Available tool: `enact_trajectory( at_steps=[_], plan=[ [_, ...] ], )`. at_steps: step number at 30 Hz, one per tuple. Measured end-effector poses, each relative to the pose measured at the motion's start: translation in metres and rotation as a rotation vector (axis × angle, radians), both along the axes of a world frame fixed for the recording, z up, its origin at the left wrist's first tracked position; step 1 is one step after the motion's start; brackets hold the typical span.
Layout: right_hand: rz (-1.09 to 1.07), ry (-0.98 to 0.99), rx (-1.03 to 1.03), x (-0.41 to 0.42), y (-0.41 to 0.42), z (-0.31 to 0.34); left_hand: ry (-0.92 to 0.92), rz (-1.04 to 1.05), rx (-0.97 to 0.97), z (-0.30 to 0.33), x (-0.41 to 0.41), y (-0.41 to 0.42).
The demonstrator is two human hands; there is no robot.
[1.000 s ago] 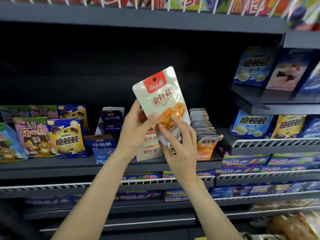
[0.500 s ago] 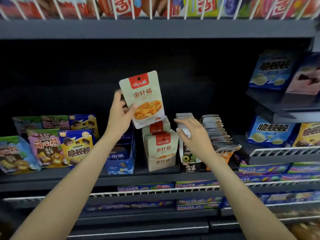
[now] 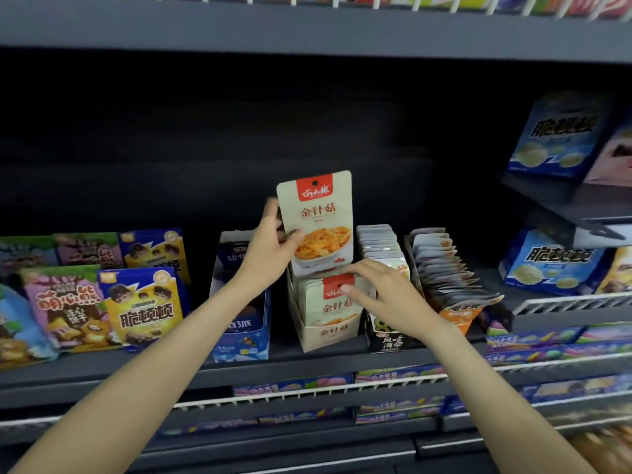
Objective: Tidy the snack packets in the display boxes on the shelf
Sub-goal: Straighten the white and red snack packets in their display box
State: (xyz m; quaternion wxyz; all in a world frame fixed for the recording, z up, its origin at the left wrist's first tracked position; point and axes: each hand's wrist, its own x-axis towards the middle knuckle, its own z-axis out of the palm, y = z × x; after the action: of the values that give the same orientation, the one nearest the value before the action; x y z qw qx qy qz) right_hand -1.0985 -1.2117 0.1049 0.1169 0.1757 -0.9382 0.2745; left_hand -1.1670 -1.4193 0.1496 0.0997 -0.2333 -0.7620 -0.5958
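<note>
Left hand (image 3: pixel 272 244) is gripping a cream packet (image 3: pixel 316 220) by its left edge, thumb pressing the front near the picture of food and the other fingers curling behind it, holding it upright just above the cream box (image 3: pixel 330 331) on the shelf (image 3: pixel 102 367). Its forearm is reaching up from the lower left, wrist nearly straight. Right hand (image 3: pixel 383 292) is stretching in from the lower right with the palm facing down, its fingers extended and slightly spread, the fingertips (image 3: pixel 345 289) touching the red top of the front packets (image 3: pixel 333 302) standing in that box; it is grasping nothing. Just right of the box, a black box (image 3: pixel 388 336) is holding a row of upright packets, and beyond it an orange box (image 3: pixel 455 316) is holding packets leaning forward. A blue box (image 3: pixel 244 333) is standing just left, partly behind the left wrist.
</note>
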Motion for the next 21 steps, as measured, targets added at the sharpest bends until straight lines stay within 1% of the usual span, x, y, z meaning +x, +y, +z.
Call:
enact_trajectory(
  at_steps=[2,4,5,6,9,12,15,18,21],
  plan=[
    [0.026,-0.016,0.007,0.002,0.003,-0.003,0.000,-0.029,-0.162,-0.008,-0.001,0.000],
    [0.016,0.022,-0.001,0.002,0.003,-0.006,0.082,-0.010,-0.398,-0.012,-0.003,-0.002],
    [-0.001,0.047,-0.018,0.002,0.002,-0.008,0.134,0.015,-0.488,-0.010,-0.005,-0.004],
    [-0.019,0.074,-0.039,0.002,0.000,-0.010,0.166,0.040,-0.531,-0.008,-0.006,-0.006],
    [-0.077,0.152,-0.091,0.004,-0.009,-0.016,0.168,0.036,-0.531,-0.001,-0.008,-0.010],
    [-0.092,0.221,-0.085,0.005,-0.021,-0.022,0.202,-0.016,-0.592,0.002,-0.005,-0.009],
    [-0.085,0.245,-0.074,0.008,-0.030,-0.023,0.243,-0.079,-0.567,0.010,-0.003,-0.005],
    [-0.083,0.232,-0.081,0.011,-0.030,-0.024,0.349,-0.053,-0.687,0.010,-0.005,-0.006],
    [-0.069,0.227,-0.067,0.012,-0.028,-0.024,0.394,0.028,-0.851,0.004,-0.010,-0.013]
  ],
)
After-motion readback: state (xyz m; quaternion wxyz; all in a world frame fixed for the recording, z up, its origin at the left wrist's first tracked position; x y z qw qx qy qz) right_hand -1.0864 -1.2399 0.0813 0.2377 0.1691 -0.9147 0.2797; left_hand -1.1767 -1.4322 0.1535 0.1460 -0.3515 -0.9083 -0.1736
